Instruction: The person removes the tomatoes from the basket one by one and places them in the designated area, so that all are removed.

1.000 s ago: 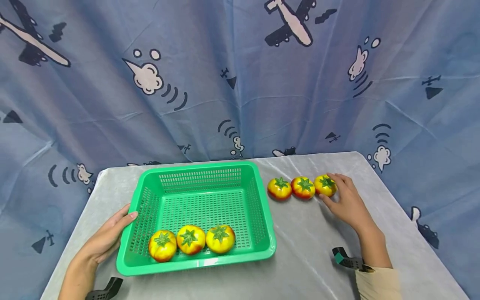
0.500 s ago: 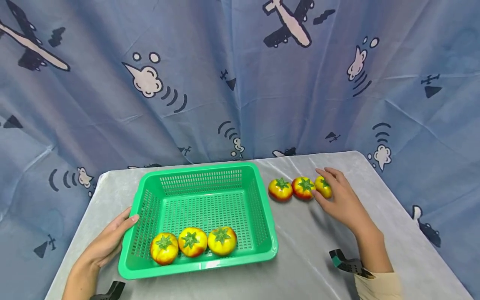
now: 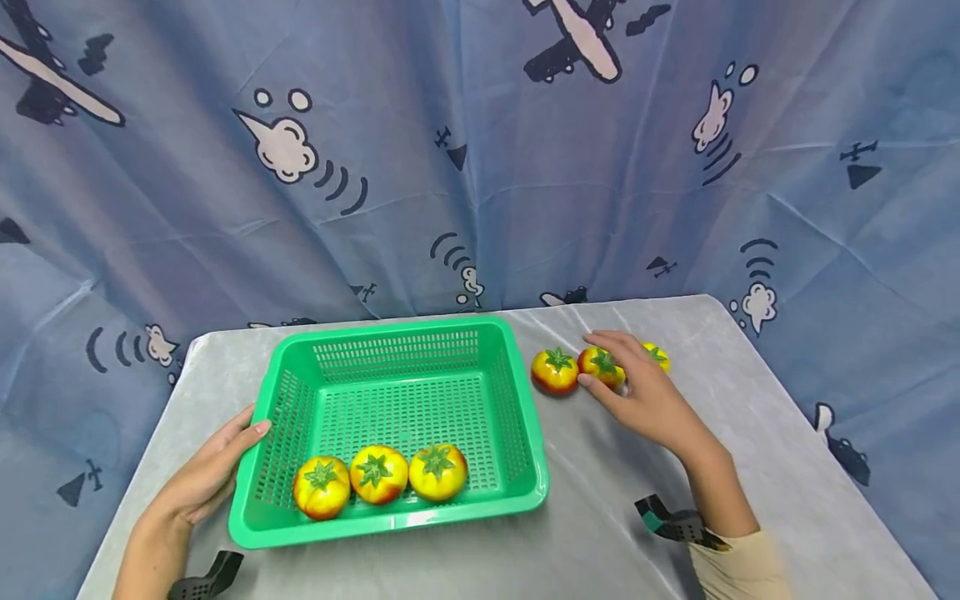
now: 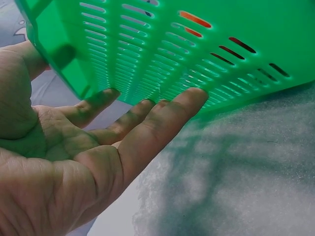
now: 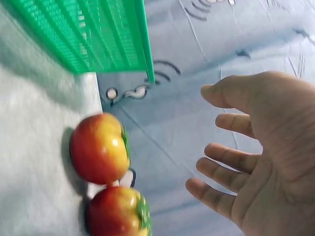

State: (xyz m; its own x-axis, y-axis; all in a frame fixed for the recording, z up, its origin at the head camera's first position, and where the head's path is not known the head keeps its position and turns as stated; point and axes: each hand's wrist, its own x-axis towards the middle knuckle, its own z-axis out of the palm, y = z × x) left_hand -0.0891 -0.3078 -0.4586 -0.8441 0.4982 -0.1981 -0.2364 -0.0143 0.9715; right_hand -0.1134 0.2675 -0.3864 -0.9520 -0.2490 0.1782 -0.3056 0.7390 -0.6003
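A green plastic basket (image 3: 390,522) holds three yellow-and-red tomatoes, a left one (image 3: 321,490), a middle one (image 3: 378,476) and a right one (image 3: 438,473), lined up along its near side. My left hand (image 3: 206,473) grips the basket's left side, thumb over the rim and fingers against the outer wall. Right of the basket, three more tomatoes stand in a row on the table: the nearest to it (image 3: 555,372), a middle one (image 3: 596,363) and a far-right one (image 3: 659,357), partly hidden by my right hand (image 3: 645,396). That hand hovers above the middle one, fingers spread, holding nothing.
A pale grey cloth covers the table (image 3: 600,508). Behind it hangs a blue curtain (image 3: 405,125) printed with planes and clouds. A black strap-on device (image 3: 678,523) sits on the right wrist, and another (image 3: 210,577) on the left.
My right hand has moved left, from the far-right tomato to above the middle one of the row. The left hand stays on the basket, and the tomatoes keep their places.
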